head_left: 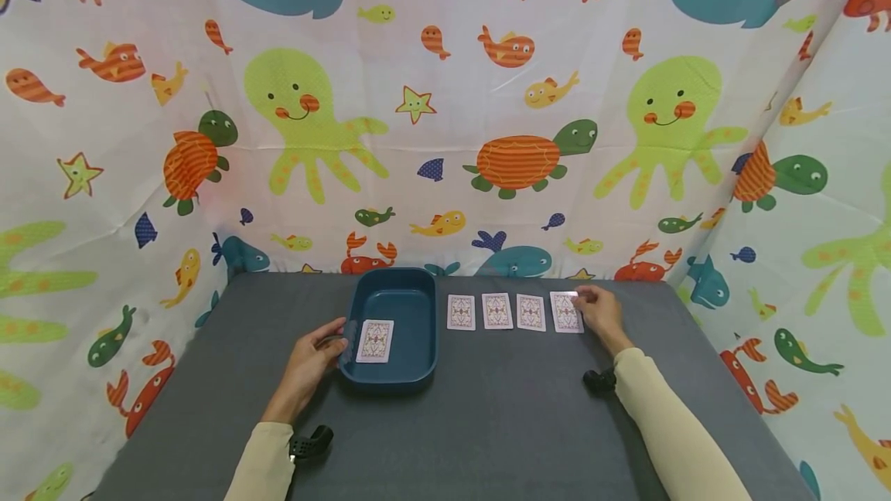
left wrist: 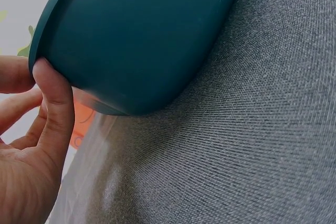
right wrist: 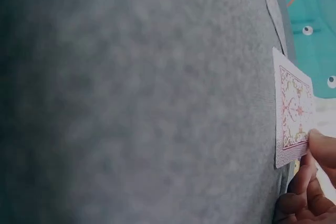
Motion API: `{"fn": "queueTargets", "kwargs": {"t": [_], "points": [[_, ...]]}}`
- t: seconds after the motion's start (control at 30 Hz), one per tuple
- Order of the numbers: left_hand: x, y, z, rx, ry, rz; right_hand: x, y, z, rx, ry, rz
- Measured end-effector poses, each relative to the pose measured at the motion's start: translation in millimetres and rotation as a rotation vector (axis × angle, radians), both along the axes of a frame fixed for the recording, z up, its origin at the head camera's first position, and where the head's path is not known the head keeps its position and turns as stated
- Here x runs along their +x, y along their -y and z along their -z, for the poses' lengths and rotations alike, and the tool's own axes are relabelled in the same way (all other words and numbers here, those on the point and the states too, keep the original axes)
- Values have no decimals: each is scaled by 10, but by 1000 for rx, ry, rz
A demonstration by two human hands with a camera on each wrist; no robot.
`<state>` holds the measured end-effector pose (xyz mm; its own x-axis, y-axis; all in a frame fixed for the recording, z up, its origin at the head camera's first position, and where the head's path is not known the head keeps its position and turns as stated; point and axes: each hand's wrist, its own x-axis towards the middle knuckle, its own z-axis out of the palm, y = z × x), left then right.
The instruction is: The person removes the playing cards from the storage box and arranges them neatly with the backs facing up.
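Note:
A dark blue plastic tray (head_left: pixel 414 354) sits left of centre on the grey table, with a playing card (head_left: pixel 375 342) face down inside it. My left hand (head_left: pixel 309 362) pinches the tray's left rim between thumb and fingers, as the left wrist view shows up close. To the tray's right, playing cards lie face down in a row: one card (head_left: pixel 461 312), another card (head_left: pixel 497 311), a third card (head_left: pixel 531 312) and the rightmost card (head_left: pixel 565 311). My right hand (head_left: pixel 600 311) pinches that rightmost card (right wrist: pixel 295 111) at its edge, thumb on the patterned back.
A grey cloth (head_left: pixel 487 424) covers the table. Behind it and along both sides hangs a white curtain (head_left: pixel 411 161) printed with sea animals. Each wrist wears a black strap device, the left one (head_left: pixel 311 443) low over the table and the right one (head_left: pixel 600 382) beside the sleeve.

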<state>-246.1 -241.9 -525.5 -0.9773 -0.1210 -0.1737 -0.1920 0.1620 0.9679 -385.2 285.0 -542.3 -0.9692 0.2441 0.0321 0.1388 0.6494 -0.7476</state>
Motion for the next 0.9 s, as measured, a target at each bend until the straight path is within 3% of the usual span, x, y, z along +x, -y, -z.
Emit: {"fn": "queueTargets", "kwargs": {"t": [0.47, 0.9], "points": [[12, -7, -13, -7, -7, 2, -28, -25, -35, 103, 26, -42], [7, -6, -1, -16, 4, -3, 57, -6, -64, 20, -11, 17]]}}
